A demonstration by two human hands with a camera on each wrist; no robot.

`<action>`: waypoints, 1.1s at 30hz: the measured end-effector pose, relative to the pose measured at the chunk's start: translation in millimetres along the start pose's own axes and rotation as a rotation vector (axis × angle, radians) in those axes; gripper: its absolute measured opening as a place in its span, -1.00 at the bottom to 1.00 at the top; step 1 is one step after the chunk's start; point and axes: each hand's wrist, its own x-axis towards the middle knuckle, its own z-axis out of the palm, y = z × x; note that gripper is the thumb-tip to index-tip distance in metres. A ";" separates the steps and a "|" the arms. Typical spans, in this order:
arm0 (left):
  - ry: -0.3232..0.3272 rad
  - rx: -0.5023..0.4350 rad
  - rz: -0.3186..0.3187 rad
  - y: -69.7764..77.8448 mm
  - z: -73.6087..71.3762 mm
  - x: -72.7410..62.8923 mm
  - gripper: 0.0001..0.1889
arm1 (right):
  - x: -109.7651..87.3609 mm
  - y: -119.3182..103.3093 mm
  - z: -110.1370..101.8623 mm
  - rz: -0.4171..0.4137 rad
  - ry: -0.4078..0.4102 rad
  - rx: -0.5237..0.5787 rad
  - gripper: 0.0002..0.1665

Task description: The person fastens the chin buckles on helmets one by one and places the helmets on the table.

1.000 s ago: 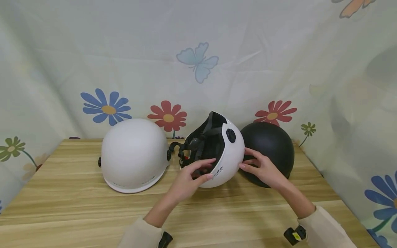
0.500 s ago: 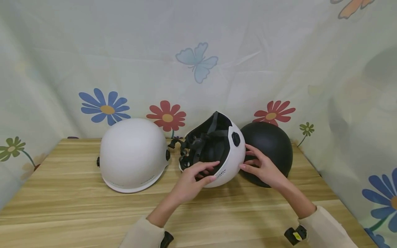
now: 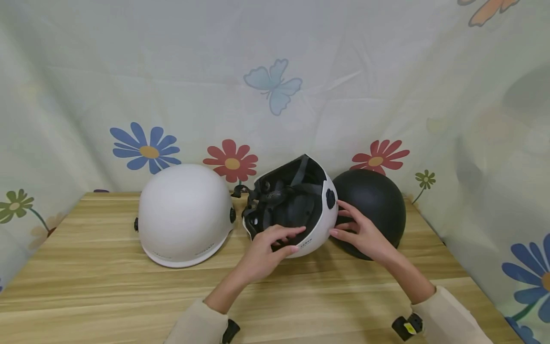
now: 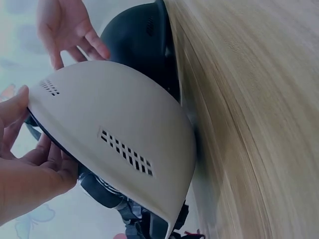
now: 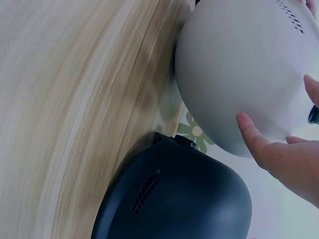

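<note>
A white helmet (image 3: 320, 234) lies tilted on its side in the middle of the head view, its black-lined opening turned left and toward me. My left hand (image 3: 264, 251) pinches its near rim, thumb outside and fingers inside the opening. On the right, my right hand (image 3: 363, 234) touches the shell with extended fingertips, close below a round black knob (image 3: 331, 198). Black chin straps (image 3: 275, 196) hang across the opening. In the left wrist view, rows of vent slots (image 4: 127, 152) show on the shell. The right wrist view has my right thumb (image 5: 251, 132) against its smooth white side.
A second white helmet (image 3: 185, 215) stands upright to the left. Just behind my right hand sits a black helmet (image 3: 378, 205), partly hidden by the tilted one. All rest on a wooden table (image 3: 107, 296) before a flower-printed curtain (image 3: 172, 71).
The middle white helmet has turned in my hands, so its opening faces me more and its knob has moved right. The other two helmets stay put.
</note>
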 end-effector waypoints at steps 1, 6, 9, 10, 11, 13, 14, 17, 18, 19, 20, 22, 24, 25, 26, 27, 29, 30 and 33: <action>-0.005 0.012 0.001 -0.3 0.0 0.2 -0.62 | 0.2 -0.2 0.3 -0.004 -0.001 0.003 -0.10; -0.037 0.085 0.023 -4.0 1.6 0.1 -0.62 | 0.9 -1.8 2.1 -0.020 -0.002 0.010 -0.10; -0.051 0.129 0.024 -4.8 3.4 -0.4 -0.63 | 1.9 -2.6 2.5 -0.033 -0.002 0.017 -0.11; -0.052 0.146 0.024 -5.2 4.0 -0.5 -0.64 | 2.2 -2.8 2.5 -0.040 -0.004 0.021 -0.11; -0.052 0.164 0.023 -5.7 4.8 -0.5 -0.64 | 2.6 -3.2 2.4 -0.048 -0.007 0.026 -0.11; -0.049 0.198 0.020 -7.0 6.2 -0.1 -0.66 | 3.3 -3.5 2.4 -0.058 -0.010 0.039 -0.12; -0.049 0.212 0.018 -7.5 6.8 0.1 -0.67 | 3.6 -3.6 2.3 -0.059 -0.011 0.046 -0.12; -0.051 0.240 0.002 -8.5 7.9 0.4 -0.68 | 4.0 -3.2 1.9 -0.056 -0.009 0.060 -0.11; -0.052 0.242 -0.004 -8.4 8.0 0.3 -0.69 | 4.0 -2.9 1.8 -0.053 -0.006 0.060 -0.11; -0.052 0.244 -0.010 -8.2 7.9 0.1 -0.70 | 3.8 -2.7 1.7 -0.049 -0.003 0.056 -0.11; -0.053 0.246 -0.016 -7.9 7.8 -0.4 -0.70 | 3.6 -2.4 1.8 -0.048 0.000 0.049 -0.11; -0.055 0.244 -0.025 -7.8 7.7 -1.3 -0.71 | 3.0 -1.6 2.0 -0.043 0.007 0.029 -0.13; -0.054 0.232 -0.030 -8.6 7.4 -2.2 -0.71 | 2.5 -0.9 2.4 -0.031 0.014 0.018 -0.15; -0.052 0.219 -0.029 -9.3 7.3 -2.7 -0.71 | 2.3 -0.2 2.5 -0.025 0.014 0.015 -0.16; -0.051 0.200 -0.027 -10.2 7.2 -3.2 -0.71 | 2.1 0.5 2.4 -0.019 0.014 0.015 -0.17; -0.047 0.185 -0.021 -11.6 7.2 -3.6 -0.72 | 1.8 0.9 2.5 -0.015 0.014 0.015 -0.18; -0.036 0.147 -0.006 -14.0 6.6 -4.8 -0.72 | 1.1 1.7 2.4 -0.010 0.014 0.016 -0.20; -0.031 0.135 0.002 -15.0 6.3 -5.4 -0.73 | 0.8 2.2 2.3 -0.012 0.014 0.016 -0.21; -0.025 0.111 0.006 -15.2 4.5 -7.1 -0.74 | 0.3 3.5 3.1 -0.020 0.022 0.010 -0.24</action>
